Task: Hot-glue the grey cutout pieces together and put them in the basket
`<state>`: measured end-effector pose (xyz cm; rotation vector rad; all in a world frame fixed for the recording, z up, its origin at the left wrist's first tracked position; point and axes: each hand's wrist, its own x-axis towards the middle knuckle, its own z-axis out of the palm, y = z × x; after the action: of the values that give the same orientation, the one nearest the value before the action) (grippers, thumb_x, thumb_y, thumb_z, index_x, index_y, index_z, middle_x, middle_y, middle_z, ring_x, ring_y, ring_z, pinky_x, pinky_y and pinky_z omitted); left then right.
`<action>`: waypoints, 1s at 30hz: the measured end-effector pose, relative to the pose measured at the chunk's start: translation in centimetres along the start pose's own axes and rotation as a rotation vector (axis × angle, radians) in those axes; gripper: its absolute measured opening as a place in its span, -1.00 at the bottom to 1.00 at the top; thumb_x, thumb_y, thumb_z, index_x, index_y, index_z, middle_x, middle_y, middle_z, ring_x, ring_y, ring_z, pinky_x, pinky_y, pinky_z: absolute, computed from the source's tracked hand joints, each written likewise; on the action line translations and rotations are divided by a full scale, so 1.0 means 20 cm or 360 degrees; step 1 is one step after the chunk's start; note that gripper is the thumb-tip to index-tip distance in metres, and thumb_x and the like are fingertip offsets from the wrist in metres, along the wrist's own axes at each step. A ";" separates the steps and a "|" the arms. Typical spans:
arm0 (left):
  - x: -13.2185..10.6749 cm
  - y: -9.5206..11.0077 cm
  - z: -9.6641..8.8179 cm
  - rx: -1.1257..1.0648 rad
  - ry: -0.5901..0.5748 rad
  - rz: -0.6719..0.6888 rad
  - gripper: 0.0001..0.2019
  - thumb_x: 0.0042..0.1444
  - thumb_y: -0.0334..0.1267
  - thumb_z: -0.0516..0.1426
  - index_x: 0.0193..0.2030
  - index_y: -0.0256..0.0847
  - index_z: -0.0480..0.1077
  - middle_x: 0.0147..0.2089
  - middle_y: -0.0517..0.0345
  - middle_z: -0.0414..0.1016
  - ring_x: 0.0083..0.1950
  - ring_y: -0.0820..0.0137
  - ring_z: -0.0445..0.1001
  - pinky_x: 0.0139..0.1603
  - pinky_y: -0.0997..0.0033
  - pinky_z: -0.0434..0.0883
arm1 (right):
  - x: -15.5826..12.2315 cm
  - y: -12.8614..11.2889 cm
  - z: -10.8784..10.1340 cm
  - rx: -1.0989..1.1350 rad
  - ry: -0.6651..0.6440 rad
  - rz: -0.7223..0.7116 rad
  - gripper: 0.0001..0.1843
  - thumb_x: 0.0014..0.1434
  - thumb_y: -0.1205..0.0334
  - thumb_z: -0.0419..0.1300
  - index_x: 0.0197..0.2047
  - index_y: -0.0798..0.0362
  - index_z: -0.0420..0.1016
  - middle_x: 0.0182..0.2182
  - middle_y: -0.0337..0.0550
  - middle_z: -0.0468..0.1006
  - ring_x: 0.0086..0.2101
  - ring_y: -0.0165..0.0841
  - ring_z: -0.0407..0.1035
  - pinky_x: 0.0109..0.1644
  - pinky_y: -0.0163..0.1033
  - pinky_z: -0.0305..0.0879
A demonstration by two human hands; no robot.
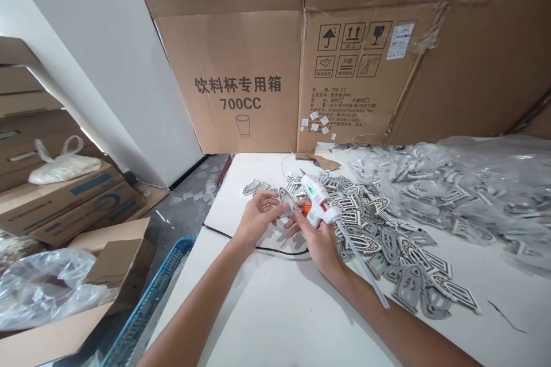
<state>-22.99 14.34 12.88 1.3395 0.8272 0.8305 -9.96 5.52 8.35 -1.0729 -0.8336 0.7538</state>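
Observation:
My right hand point(316, 235) is closed around a white hot glue gun point(316, 198) with an orange trigger. Its nozzle points up and away to the left, and a long translucent glue stick point(361, 266) sticks out of its back. Between the fingers of my left hand point(259, 215) is a small grey flat cut-out piece point(286, 202) with an arched outline. Fingertips of my right hand are close to this piece; whether they touch it I cannot tell. A heap of similar grey and white cut-out pieces point(365, 235) lies right of the glue gun.
Cardboard boxes point(249, 51) stand behind the white table point(258, 315). Clear plastic bags point(486, 166) with more pieces lie at the back right. A black cord point(275, 250) crosses the table. Left on the floor are a blue basket point(146, 298) and an open carton point(124, 275).

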 end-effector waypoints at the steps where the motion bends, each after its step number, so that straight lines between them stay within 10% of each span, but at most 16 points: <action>1: 0.00 0.00 0.00 0.0003 -0.0043 0.0014 -0.52 -0.06 0.03 0.50 -0.12 -0.17 0.50 -0.29 0.21 0.53 -0.37 0.47 0.43 -0.35 0.45 0.40 | 0.00 0.00 0.00 0.0001 -0.0024 0.0005 -0.56 0.30 -0.11 0.35 0.03 0.04 0.46 -0.39 -0.22 0.62 -0.45 -0.31 0.55 -0.41 -0.23 0.56; 12: -0.01 0.02 0.02 -0.0075 -0.0191 0.0071 -0.58 -0.03 0.05 0.50 -0.37 -0.23 0.49 -0.39 0.20 0.50 -0.37 0.46 0.44 -0.24 0.42 0.49 | 0.00 0.01 -0.03 -0.0047 -0.0121 0.0032 -0.56 0.35 -0.12 0.29 0.06 0.05 0.48 -0.57 -0.39 0.36 -0.57 -0.46 0.17 -0.53 -0.35 0.12; 22: -0.02 0.01 0.02 -0.0076 -0.0216 0.0085 -0.59 0.05 0.06 0.46 -0.31 -0.23 0.48 -0.40 0.23 0.51 -0.39 0.48 0.46 -0.26 0.44 0.49 | 0.01 0.01 -0.02 0.0068 -0.0116 0.0038 -0.62 0.33 -0.11 0.32 -0.06 0.06 0.50 -0.47 -0.27 0.54 -0.54 -0.40 0.38 -0.43 -0.27 0.34; 30: 0.02 -0.01 0.02 -0.0168 0.0165 0.0132 -0.50 -0.04 0.10 0.49 -0.24 -0.22 0.44 -0.30 0.16 0.59 -0.27 0.36 0.64 -0.09 0.32 0.61 | 0.01 0.01 -0.04 -0.0112 -0.0015 -0.0001 -0.58 0.39 -0.18 0.21 -0.01 0.03 0.49 -0.59 -0.41 0.31 -0.56 -0.44 0.16 -0.49 -0.32 0.12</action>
<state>-22.52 14.45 12.77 1.2527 0.8013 1.0022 -9.27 5.37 8.11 -1.1323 -0.8737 0.7343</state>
